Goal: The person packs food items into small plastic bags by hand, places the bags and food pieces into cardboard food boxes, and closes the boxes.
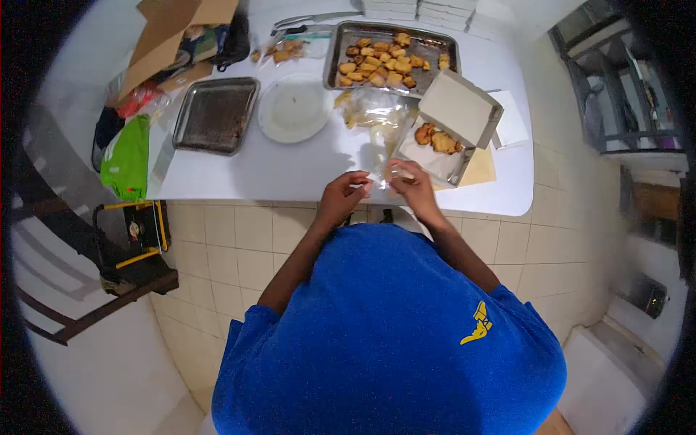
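In the head view, a clear, thin plastic bag lies between the hands on the white table. The right hand's curled fingers pinch it; the half-curled left hand is just beside it, its grip unclear.

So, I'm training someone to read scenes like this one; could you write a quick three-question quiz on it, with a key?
1. True or false: the open box has nothing in it.
2. Which lies directly left of the white plate in the picture?
A) the open box
B) the dark tray
C) the tray of golden pieces
3. What see-through material shows between the left hand and the right hand?

Key:
1. False; browned pieces lie in it.
2. B
3. Clear plastic
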`<state>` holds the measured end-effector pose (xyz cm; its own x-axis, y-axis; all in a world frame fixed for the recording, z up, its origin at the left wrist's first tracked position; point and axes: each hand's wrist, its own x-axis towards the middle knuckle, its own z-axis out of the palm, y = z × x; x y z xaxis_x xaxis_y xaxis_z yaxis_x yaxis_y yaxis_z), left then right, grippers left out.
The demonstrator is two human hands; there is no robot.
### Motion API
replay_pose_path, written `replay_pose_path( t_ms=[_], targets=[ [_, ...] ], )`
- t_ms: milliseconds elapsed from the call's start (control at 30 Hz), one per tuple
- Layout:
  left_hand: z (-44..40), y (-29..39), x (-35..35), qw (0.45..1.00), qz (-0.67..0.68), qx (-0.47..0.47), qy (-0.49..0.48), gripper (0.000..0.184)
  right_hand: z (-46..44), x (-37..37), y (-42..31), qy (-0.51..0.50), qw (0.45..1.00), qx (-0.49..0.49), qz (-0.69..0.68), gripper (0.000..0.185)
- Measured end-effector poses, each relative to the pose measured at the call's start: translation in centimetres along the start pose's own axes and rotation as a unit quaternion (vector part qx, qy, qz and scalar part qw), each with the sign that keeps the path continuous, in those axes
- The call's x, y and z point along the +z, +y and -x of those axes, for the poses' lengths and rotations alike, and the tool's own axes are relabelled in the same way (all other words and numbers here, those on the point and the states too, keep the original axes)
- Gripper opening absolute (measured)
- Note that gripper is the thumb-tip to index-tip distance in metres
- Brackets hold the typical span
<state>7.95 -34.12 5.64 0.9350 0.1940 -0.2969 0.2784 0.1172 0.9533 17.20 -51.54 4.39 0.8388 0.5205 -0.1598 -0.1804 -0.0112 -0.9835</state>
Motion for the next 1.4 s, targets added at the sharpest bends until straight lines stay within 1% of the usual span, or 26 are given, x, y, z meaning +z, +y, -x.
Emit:
replay_pose_path(
  t_ms=[33, 100, 167, 267, 367, 467, 500, 533, 567, 667, 767, 800, 867, 900, 967, 1000, 1033, 1067, 1100, 1133, 1167, 1200, 1233, 1300, 1333, 1400],
  targets=[
    [-1.2, 0.5, 0.8, 0.999, -0.024, -0.005, -0.022, 0.029, -0.4, -1.7, -1.4, 0.030, 0.997, 0.061, -0.035, 0.033],
    [-3.3, 1.5, 2.2, 0.996, -0.078, -0.006, -0.042, 0.028, -1.5, -4.9, -1.8, 0.049, 0.985, 0.126, -0.104, 0.034],
    [-5.3, 1.8, 3.3, 0.993, -0.106, -0.013, -0.056, 0.028, -2.5, -7.1, -1.3, 0.052, 0.974, 0.177, -0.132, 0.039],
    [-7.4, 1.1, 3.9, 0.991, -0.106, -0.066, -0.041, 0.027, -3.2, -8.9, -1.8, 0.039, 0.961, 0.208, -0.178, 0.035],
    [-8.8, 1.1, 4.2, 0.982, -0.178, -0.052, -0.031, 0.027, -3.8, -9.5, -1.4, 0.029, 0.953, 0.241, -0.183, 0.031],
    [-9.5, 1.7, 4.2, 0.976, -0.213, -0.041, -0.033, 0.027, -4.5, -9.8, -1.0, 0.056, 0.982, 0.180, -0.031, 0.029],
    [-10.0, 1.6, 4.1, 0.976, -0.208, -0.038, -0.045, 0.027, -5.1, -10.3, 0.3, 0.067, 0.991, 0.112, 0.026, 0.029],
    [-10.5, 1.2, 3.9, 0.977, -0.202, -0.036, -0.056, 0.027, -5.8, -10.8, 2.3, 0.078, 0.993, 0.043, 0.083, 0.030],
    [-10.8, 0.6, 3.7, 0.978, -0.196, -0.036, -0.068, 0.027, -6.0, -10.7, 2.7, 0.087, 0.986, -0.024, 0.140, 0.030],
    [-11.4, -1.2, 3.5, 0.976, -0.183, -0.027, -0.119, 0.028, -5.6, -9.8, 3.5, 0.102, 0.978, 0.041, 0.178, 0.033],
    [-11.7, -2.7, 3.4, 0.979, -0.144, 0.020, -0.145, 0.030, -5.4, -8.1, 4.5, 0.119, 0.976, 0.135, 0.120, 0.028],
    [-11.9, -3.0, 3.2, 0.978, -0.140, 0.012, -0.153, 0.031, -5.4, -7.7, 4.0, 0.126, 0.971, 0.138, 0.149, 0.028],
    [-12.6, -3.4, 3.0, 0.977, -0.132, 0.001, -0.170, 0.032, -5.2, -7.1, 2.6, 0.142, 0.957, 0.141, 0.208, 0.028],
    [-12.7, -3.6, 2.9, 0.974, -0.133, 0.002, -0.182, 0.033, -5.0, -6.8, 2.3, 0.156, 0.944, 0.094, 0.275, 0.029],
    [-13.1, -3.8, 2.3, 0.970, -0.137, 0.007, -0.201, 0.034, -4.7, -6.3, 2.4, 0.177, 0.899, -0.005, 0.400, 0.030],
    [-13.2, -3.6, 2.1, 0.968, -0.129, -0.015, -0.213, 0.034, -4.6, -6.2, 3.0, 0.189, 0.900, 0.000, 0.393, 0.030],
    [-13.4, -3.7, 2.0, 0.967, -0.124, -0.019, -0.223, 0.034, -4.6, -6.5, 3.3, 0.178, 0.870, -0.022, 0.459, 0.029],
    [-13.8, -4.4, 1.7, 0.966, -0.120, -0.024, -0.230, 0.034, -4.5, -6.5, 3.5, 0.175, 0.886, -0.016, 0.428, 0.029],
    [-14.1, -4.7, 1.2, 0.965, -0.118, -0.031, -0.234, 0.034, -4.7, -5.7, 2.8, 0.207, 0.898, -0.028, 0.388, 0.024],
    [-14.3, -4.6, 0.6, 0.966, -0.106, -0.008, -0.235, 0.033, -5.0, -5.9, 3.4, 0.221, 0.897, 0.019, 0.382, 0.024],
    [-14.5, -4.4, -0.1, 0.967, -0.093, 0.014, -0.237, 0.032, -5.1, -5.3, 3.0, 0.245, 0.897, 0.011, 0.369, 0.028],
    [-14.4, -3.1, -0.9, 0.969, -0.092, 0.009, -0.229, 0.030, -5.2, -5.4, 2.9, 0.233, 0.867, 0.036, 0.439, 0.031],
    [-14.5, -2.2, -2.1, 0.971, -0.105, 0.017, -0.213, 0.030, -5.3, -5.4, 3.0, 0.227, 0.863, 0.058, 0.447, 0.029],
    [-15.1, -1.4, -3.9, 0.974, -0.126, 0.032, -0.186, 0.029, -5.3, -4.3, 1.5, 0.222, 0.873, 0.027, 0.433, 0.019],
    [-16.0, -2.5, -5.1, 0.981, -0.097, 0.048, -0.161, 0.027, -5.5, -3.9, 1.2, 0.225, 0.863, 0.041, 0.451, 0.019],
    [-17.6, -1.3, -7.9, 0.989, -0.101, 0.061, -0.094, 0.018, -5.8, -3.4, 0.7, 0.232, 0.838, 0.071, 0.488, 0.017]
  ],
)
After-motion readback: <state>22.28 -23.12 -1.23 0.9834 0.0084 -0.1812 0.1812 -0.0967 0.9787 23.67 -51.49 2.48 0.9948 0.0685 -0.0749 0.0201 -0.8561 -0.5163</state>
